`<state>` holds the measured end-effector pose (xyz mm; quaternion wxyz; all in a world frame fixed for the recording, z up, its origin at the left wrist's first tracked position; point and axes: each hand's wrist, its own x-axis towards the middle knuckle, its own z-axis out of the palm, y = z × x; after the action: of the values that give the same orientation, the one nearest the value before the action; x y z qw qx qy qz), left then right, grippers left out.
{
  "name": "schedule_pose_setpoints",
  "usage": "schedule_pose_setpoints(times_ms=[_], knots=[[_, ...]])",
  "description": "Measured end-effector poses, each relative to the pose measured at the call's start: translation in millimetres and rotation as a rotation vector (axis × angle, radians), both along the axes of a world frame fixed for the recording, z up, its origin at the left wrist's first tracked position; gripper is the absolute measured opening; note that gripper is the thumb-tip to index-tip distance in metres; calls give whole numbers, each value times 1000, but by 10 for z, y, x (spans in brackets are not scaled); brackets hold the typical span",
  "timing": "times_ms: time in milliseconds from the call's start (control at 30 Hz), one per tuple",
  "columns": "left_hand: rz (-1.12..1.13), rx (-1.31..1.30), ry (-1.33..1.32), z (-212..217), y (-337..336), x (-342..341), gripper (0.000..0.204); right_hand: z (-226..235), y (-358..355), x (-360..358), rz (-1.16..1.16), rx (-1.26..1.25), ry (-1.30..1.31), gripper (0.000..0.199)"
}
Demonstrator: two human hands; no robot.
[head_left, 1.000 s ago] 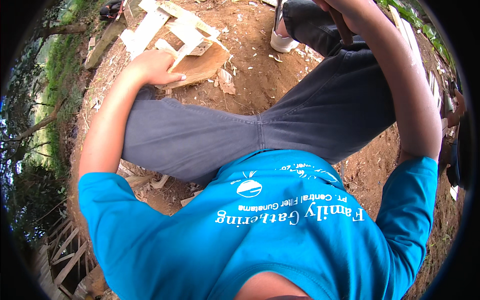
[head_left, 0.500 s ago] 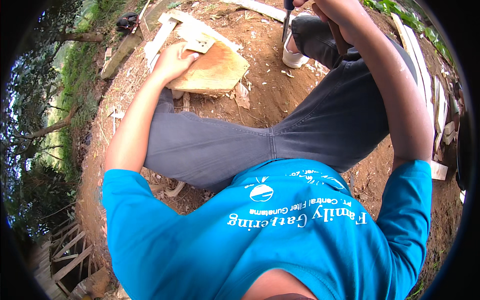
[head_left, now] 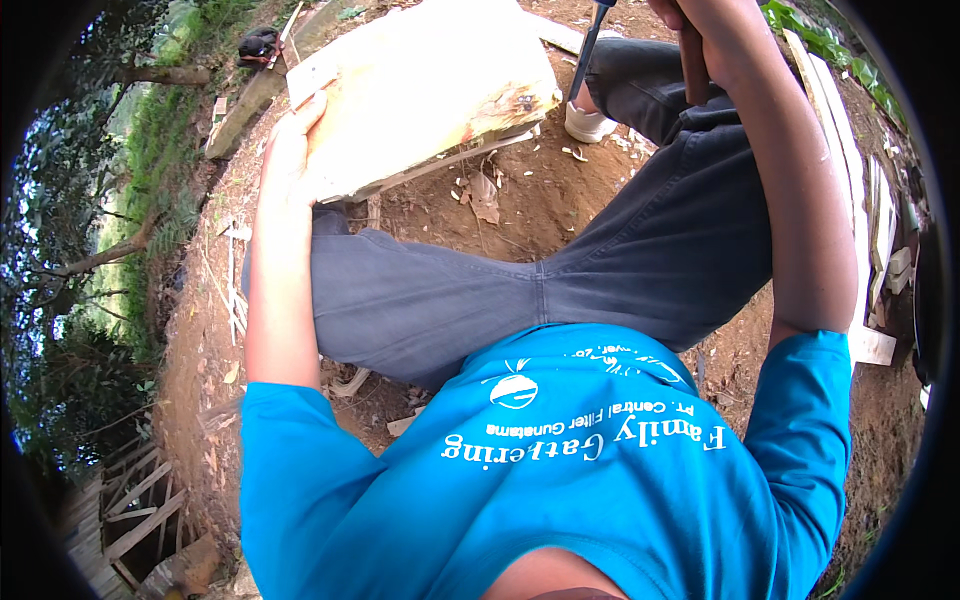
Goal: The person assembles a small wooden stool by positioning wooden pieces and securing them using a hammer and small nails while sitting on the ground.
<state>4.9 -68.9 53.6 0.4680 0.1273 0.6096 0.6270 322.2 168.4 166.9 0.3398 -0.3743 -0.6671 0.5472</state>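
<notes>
Entry, ordered near to far, as I logged it from the remote station.

1. Wearer: blue printed T-shirt [head_left: 540, 470] and grey trousers [head_left: 560, 290], seated over bare reddish earth [head_left: 540, 200] strewn with wood chips.

2. Left hand [head_left: 290, 150]: laid flat against the near left edge of the wood slab [head_left: 420, 85], fingers reaching up the side, steadying rather than fully closed around it.

3. Wood slab: a thick, pale yellow block with a freshly cut face, rough torn grain and a dark knot at its right corner. It sat tilted, propped above the ground beyond the left knee. I judged it stiff, fairly heavy and splintery, not slippery; best taken by its long edges, clear of the ragged corner.

4. Right hand [head_left: 690, 15]: raised at the frame's top edge, wrapped around a dark handle [head_left: 693, 60]; its fingers were largely cut off by the rim. A slim dark blade [head_left: 588, 45] hung just right of the slab, its tie to the handle unclear.

5. White shoe [head_left: 590, 122] beyond the blade.

6. Farther: sawn planks [head_left: 850, 190] at right, a log [head_left: 245, 105] and trees at left.
</notes>
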Motion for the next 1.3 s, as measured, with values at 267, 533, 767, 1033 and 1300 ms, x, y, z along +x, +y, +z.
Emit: schedule_pose_setpoints(times_ms=[267,533,767,1033,1300], knots=[[432,24,-182,-679,-121,827,44,49,-50,-21,-32,25,-109,25],[451,-69,-264,-637,-324,1296,44,5,-102,37,97,91,2,27],[364,-198,-172,-466,-482,1421,49,-91,-33,11,94,72,12,26],[186,25,727,-6,-533,1506,71,-156,-90,-16,111,112,35,30],[-1084,-177,1819,207,-119,1137,106,-135,-88,94,192,148,34,32]])
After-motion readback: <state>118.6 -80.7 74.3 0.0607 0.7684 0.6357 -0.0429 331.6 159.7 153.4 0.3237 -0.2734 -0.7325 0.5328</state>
